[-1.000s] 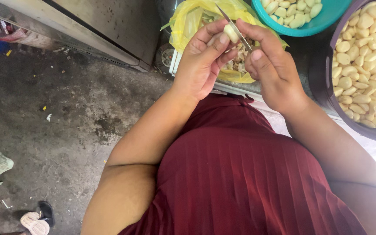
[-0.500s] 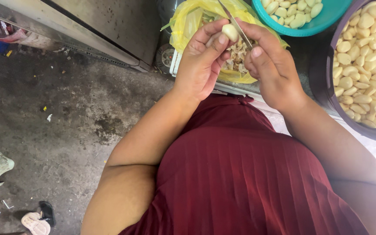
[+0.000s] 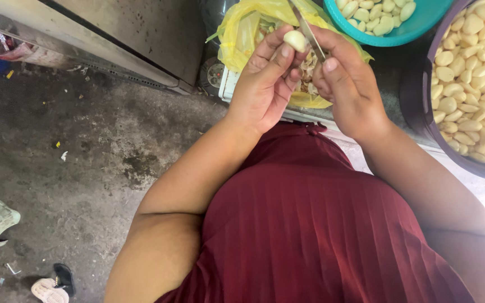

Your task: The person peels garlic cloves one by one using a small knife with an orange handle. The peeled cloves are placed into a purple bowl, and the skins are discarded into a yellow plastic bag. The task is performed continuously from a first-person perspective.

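1. Above a yellow plastic bag of papery peelings (image 3: pixel 242 33), the left hand (image 3: pixel 262 92) pinches a pale, smooth peeled garlic clove (image 3: pixel 296 40) between thumb and fingertips (image 3: pixel 283 51), the fingers closed narrowly around it.

2. Just to the right of those fingertips, the right hand (image 3: pixel 346 90) is clasped around a small knife with a thin grey metal blade (image 3: pixel 308 31); the handle is hidden in the fist, and the blade runs up and to the left, away from the thumb.

3. The clove sits at the very tips of the left fingers, its long axis lying roughly across the blade, with the blade's edge touching or just beside its right end; which of the two cannot be told.

4. The left hand is the one on the clove; the right reaches it only through the blade.

5. Beyond the right fingers stands a round teal plastic bowl of peeled cloves (image 3: pixel 422 28), and further right a large dark round basin heaped with more pale cloves (image 3: pixel 416 106).

6. Well below the left fingers lies a stained grey concrete floor (image 3: pixel 85 146), and nearer the person a dark red ribbed shirt (image 3: pixel 321 235).
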